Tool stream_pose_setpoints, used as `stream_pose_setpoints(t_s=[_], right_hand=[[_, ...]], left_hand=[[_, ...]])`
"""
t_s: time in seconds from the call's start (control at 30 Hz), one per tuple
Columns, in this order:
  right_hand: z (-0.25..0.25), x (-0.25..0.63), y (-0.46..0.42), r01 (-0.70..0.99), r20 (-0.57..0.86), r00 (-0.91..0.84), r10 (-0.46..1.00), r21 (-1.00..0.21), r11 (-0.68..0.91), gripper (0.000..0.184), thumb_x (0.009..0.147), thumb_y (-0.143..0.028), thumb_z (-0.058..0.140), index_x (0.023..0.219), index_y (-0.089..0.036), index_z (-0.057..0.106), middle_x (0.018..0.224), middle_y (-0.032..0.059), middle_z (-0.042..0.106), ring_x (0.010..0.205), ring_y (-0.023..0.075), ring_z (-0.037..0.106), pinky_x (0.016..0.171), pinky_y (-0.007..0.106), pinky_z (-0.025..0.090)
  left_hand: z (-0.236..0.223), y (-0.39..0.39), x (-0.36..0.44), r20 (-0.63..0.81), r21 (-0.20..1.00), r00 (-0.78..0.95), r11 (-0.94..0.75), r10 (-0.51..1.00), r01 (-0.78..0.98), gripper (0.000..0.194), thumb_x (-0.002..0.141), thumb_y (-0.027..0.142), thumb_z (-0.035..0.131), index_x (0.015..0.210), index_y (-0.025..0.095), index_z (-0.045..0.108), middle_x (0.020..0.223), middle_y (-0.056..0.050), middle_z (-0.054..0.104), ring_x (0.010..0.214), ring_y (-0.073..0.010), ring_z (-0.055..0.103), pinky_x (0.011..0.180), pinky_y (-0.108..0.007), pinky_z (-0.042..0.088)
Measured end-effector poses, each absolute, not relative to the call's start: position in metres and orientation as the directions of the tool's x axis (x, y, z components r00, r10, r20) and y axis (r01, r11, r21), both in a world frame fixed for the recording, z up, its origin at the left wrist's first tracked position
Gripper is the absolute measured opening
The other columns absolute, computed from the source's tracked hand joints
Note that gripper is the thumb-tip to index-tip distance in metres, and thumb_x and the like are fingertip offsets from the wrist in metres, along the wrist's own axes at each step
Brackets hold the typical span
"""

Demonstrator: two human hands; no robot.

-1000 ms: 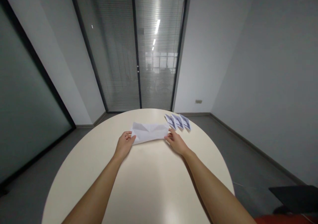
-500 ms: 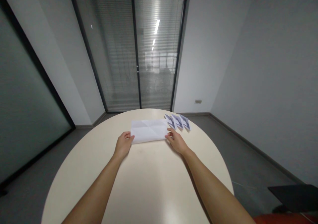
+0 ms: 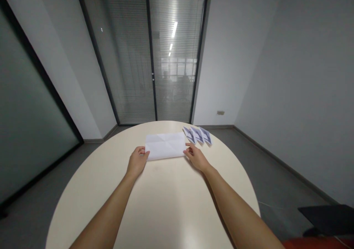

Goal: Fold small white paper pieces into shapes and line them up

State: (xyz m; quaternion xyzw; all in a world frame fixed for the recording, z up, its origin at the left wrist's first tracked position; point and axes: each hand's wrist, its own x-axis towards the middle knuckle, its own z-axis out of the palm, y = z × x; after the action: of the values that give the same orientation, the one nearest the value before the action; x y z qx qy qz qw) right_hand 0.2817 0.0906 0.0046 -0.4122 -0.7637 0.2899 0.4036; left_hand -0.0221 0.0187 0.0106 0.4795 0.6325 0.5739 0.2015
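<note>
A white sheet of paper with faint crease lines is held level between both hands, over the far half of the round table. My left hand pinches its near left corner, the thumb on top and the other fingers partly under the edge. At the near right corner, my right hand grips the paper the same way. Just beyond that hand, three folded paper pieces with grey-blue shading lie in an overlapping row. Whether the sheet's far edge touches the table cannot be made out.
The cream round table spreads beneath my forearms. Past its far edge stands a glass partition with blinds. A black flat object and something red are at the lower right, off the table.
Almost nothing differs. The sheet and both hands have shifted very slightly, and the grip at both corners is the same.
</note>
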Motion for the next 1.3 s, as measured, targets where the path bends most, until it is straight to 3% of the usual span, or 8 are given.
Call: stream_pose_setpoints(t_s=[0.33,0.63,0.73,0.8,0.9,1.03,1.17,1.3], right_hand=[[0.009,0.282,0.088,0.394,0.391,-0.295,0.872,-0.782,0.483,0.046,0.092,-0.04,0.056,0.132,-0.016,0.055,0.088,0.0038,0.066,0.08,0.019,0.063,0.079,0.032,0.05],[0.014,0.283,0.086,0.472,0.356,-0.284,0.89,-0.756,0.453,0.043,0.09,-0.036,0.058,0.128,-0.016,0.061,0.083,0.0025,0.067,0.075,0.0177,0.062,0.073,0.029,0.048],[0.019,0.283,0.082,0.498,0.331,-0.303,0.894,-0.745,0.445,0.044,0.091,-0.035,0.057,0.13,-0.014,0.061,0.083,0.0035,0.068,0.074,0.0178,0.062,0.072,0.029,0.047],[0.022,0.283,0.078,0.523,0.317,-0.315,0.894,-0.728,0.443,0.045,0.091,-0.033,0.056,0.13,-0.013,0.062,0.083,0.0044,0.069,0.073,0.0179,0.062,0.072,0.029,0.046],[0.027,0.283,0.075,0.567,0.296,-0.34,0.893,-0.693,0.446,0.044,0.091,-0.031,0.055,0.129,-0.011,0.064,0.081,0.0052,0.071,0.071,0.018,0.062,0.069,0.028,0.044],[0.03,0.281,0.073,0.624,0.258,-0.379,0.889,-0.638,0.451,0.044,0.089,-0.026,0.054,0.128,-0.011,0.068,0.079,0.0058,0.073,0.068,0.0179,0.061,0.066,0.027,0.042],[0.03,0.282,0.074,0.687,0.2,-0.362,0.91,-0.603,0.406,0.045,0.086,-0.021,0.052,0.127,-0.01,0.069,0.083,0.0078,0.075,0.071,0.0187,0.064,0.069,0.027,0.044],[0.032,0.281,0.073,0.779,0.317,-0.322,0.892,-0.447,0.44,0.043,0.088,-0.021,0.055,0.127,-0.012,0.069,0.112,0.0143,0.072,0.103,0.0249,0.063,0.091,0.031,0.046]], left_hand=[[0.017,0.011,-0.018,0.326,0.869,-0.43,-0.088,0.842,0.488,0.034,0.079,0.041,0.062,0.104,0.02,0.057,0.082,-0.003,0.071,0.068,-0.0195,0.067,0.066,-0.03,0.051],[0.013,0.009,-0.019,0.277,0.758,-0.395,0.054,0.876,0.65,0.036,0.085,0.035,0.062,0.118,0.021,0.056,0.089,-0.004,0.072,0.078,-0.0207,0.07,0.07,-0.031,0.053],[0.009,0.008,-0.018,0.357,0.706,-0.348,-0.006,0.867,0.708,0.05,0.085,0.032,0.063,0.133,0.018,0.052,0.117,-0.011,0.07,0.097,-0.0226,0.071,0.087,-0.036,0.056],[0.006,0.008,-0.017,0.447,0.63,-0.272,-0.084,0.852,0.772,0.058,0.085,0.031,0.063,0.14,0.016,0.049,0.137,-0.015,0.061,0.12,-0.0261,0.063,0.105,-0.041,0.05],[0.005,0.006,-0.013,0.495,0.498,-0.111,-0.177,0.862,0.849,0.057,0.087,0.032,0.06,0.14,0.013,0.053,0.15,-0.018,0.051,0.139,-0.0295,0.048,0.119,-0.046,0.037],[0.006,0.001,-0.007,0.389,0.389,0.082,-0.245,0.917,0.888,0.054,0.09,0.034,0.057,0.14,0.015,0.057,0.157,-0.015,0.044,0.148,-0.0317,0.036,0.122,-0.049,0.03],[0.011,-0.008,-0.001,0.239,0.352,0.151,-0.23,0.959,0.907,0.06,0.092,0.042,0.056,0.147,0.017,0.051,0.163,-0.014,0.032,0.153,-0.0344,0.021,0.124,-0.053,0.023],[0.017,-0.015,0.005,0.133,0.357,0.202,-0.238,0.97,0.903,0.063,0.095,0.048,0.051,0.149,0.018,0.048,0.165,-0.013,0.027,0.154,-0.0341,0.016,0.124,-0.051,0.023]])
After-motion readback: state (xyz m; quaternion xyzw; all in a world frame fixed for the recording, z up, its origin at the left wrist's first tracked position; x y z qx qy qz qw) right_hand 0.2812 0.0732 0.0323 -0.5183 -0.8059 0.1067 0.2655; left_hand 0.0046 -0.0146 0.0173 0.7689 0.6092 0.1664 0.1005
